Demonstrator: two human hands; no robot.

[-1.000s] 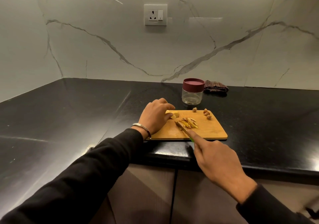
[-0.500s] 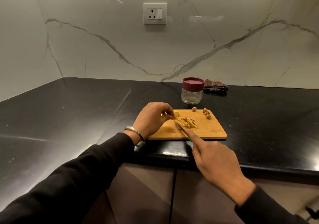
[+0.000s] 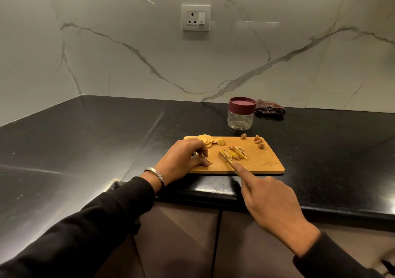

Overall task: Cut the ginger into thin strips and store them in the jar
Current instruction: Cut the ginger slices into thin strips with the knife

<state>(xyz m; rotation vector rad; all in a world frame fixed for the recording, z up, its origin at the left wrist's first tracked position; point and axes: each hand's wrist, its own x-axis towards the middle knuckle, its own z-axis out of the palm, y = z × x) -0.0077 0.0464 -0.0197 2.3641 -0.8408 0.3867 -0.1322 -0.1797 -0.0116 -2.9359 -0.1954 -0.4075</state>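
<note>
A wooden cutting board [image 3: 263, 162] lies near the counter's front edge. Ginger slices [image 3: 206, 139] are fanned out at its back left corner, and a pile of thin ginger strips [image 3: 236, 154] sits mid-board. My left hand [image 3: 184, 159] rests on the board's left end and pinches a small piece of ginger [image 3: 209, 161] in its fingertips. My right hand [image 3: 269, 205] grips a knife [image 3: 225, 159], index finger stretched along the blade, which lies against the strips. A clear jar [image 3: 241, 115] with a dark red lid on stands behind the board.
Several brown ginger offcuts [image 3: 258, 141] lie at the board's back right. A folded checked cloth [image 3: 269, 107] sits against the marble wall beside the jar. A wall socket [image 3: 195, 17] is above. The black counter [image 3: 85, 140] spreads left into a corner.
My left hand has drawn back from the board's far left corner toward me, uncovering the fanned slices, and now pinches a small piece. The knife and right hand have stayed in place.
</note>
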